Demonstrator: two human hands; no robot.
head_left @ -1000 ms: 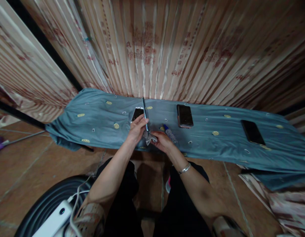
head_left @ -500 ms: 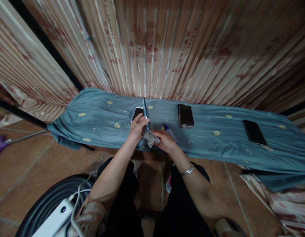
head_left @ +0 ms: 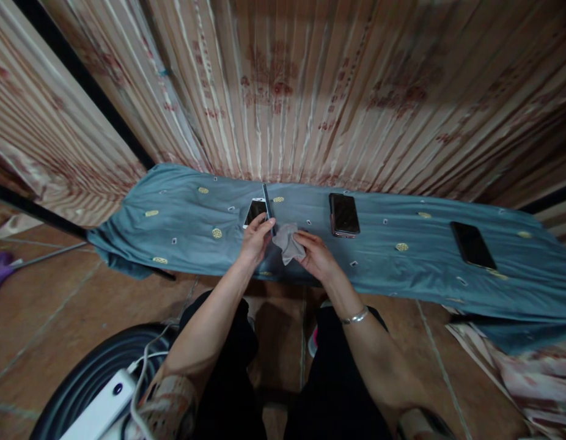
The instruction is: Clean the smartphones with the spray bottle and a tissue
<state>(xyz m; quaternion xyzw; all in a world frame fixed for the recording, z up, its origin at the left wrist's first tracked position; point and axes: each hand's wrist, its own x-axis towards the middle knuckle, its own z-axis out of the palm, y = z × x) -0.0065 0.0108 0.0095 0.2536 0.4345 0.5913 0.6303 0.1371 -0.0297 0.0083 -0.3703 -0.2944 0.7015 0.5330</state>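
Observation:
Pinched in my left hand (head_left: 257,238) is a thin phone (head_left: 268,203), held edge-on so that its narrow side faces me. My right hand (head_left: 318,255) grips a crumpled grey cloth (head_left: 289,243), whose left edge is close to the phone's lower end; I cannot tell whether they touch. Behind my left fingers a white-framed phone (head_left: 254,212) lies face up on the blue-green patterned cloth cover (head_left: 195,244). Right of my hands, a dark phone (head_left: 345,214) rests on top of another, with a reddish edge showing beneath.
Farther right lies a black phone (head_left: 472,245). A pleated curtain (head_left: 283,91) hangs along the far edge of the covered surface. At lower left, a white power bank (head_left: 99,406) with a cable sits by a round black ribbed object (head_left: 58,379). Dark poles (head_left: 85,85) stand at left.
My right hand has moved slightly right, drawing the cloth from the phone's lower end and spreading it. The blue-capped bottle seen beside that hand is now hidden. The phone in my left hand has turned slightly.

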